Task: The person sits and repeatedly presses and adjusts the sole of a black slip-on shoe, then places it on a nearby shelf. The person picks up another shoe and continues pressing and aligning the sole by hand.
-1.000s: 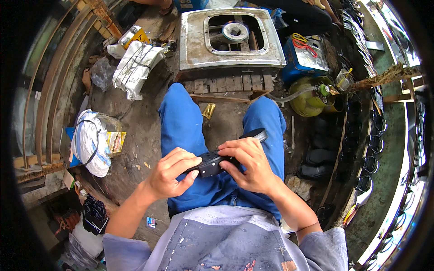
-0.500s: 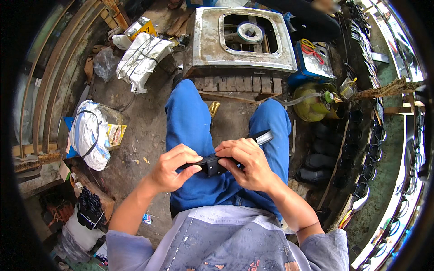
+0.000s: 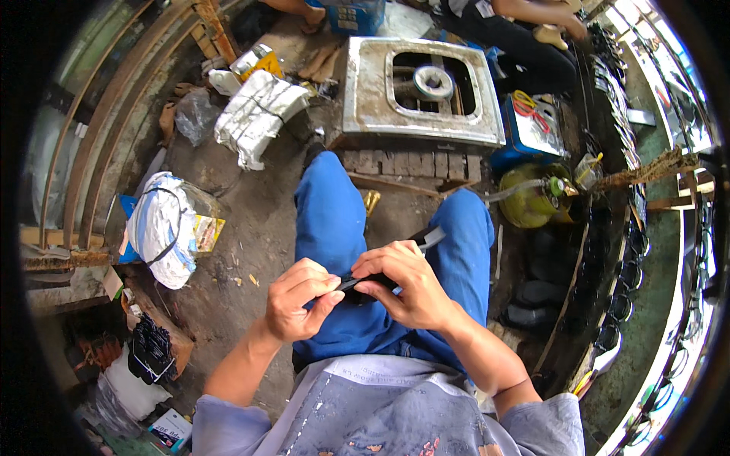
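Observation:
My left hand (image 3: 301, 299) and my right hand (image 3: 409, 283) meet above my lap, over my blue trousers (image 3: 331, 216). Between them runs a black strap (image 3: 349, 283), pinched at one end by the left thumb and fingers. The right fingers close round the strap a short way along, hiding most of it. Past the right hand, its tail sticks out toward my right knee, showing a pale, shiny face. What the gripped end looks like is hard to make out under the fingertips.
A worn metal-topped stand (image 3: 372, 121) with a square opening stands ahead. Right of it are a blue tin (image 3: 506, 152) and a yellow-green gas cylinder (image 3: 525, 205). White wrapped bundles (image 3: 251, 118) lie left. Another person (image 3: 525, 45) sits at the far right.
My hands have drawn slightly closer together. The strap's flat black piece with small shiny studs, visible before, is now turned and mostly covered. The whole view has shifted a little.

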`<action>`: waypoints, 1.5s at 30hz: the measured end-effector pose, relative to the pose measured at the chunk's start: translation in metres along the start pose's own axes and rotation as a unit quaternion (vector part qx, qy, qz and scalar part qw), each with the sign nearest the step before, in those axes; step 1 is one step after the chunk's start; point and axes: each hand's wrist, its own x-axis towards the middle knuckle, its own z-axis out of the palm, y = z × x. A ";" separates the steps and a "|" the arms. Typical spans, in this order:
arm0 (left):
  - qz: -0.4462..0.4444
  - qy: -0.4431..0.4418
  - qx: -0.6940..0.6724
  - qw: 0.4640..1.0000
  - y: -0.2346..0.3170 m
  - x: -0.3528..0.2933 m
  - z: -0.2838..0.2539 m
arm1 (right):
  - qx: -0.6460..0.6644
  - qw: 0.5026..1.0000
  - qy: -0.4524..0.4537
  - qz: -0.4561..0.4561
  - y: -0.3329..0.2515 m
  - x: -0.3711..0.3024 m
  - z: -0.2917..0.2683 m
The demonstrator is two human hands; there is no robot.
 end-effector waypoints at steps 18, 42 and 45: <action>-0.046 0.106 0.061 0.991 0.076 0.055 -0.011 | 0.332 0.923 0.185 -0.067 -0.053 0.032 0.004; -0.007 -0.008 0.066 0.998 0.064 0.094 0.033 | 0.085 0.976 0.191 -0.058 -0.044 0.011 -0.058; -0.050 -0.001 0.077 0.996 0.052 0.071 0.016 | 0.175 0.944 0.279 -0.029 -0.019 -0.003 -0.074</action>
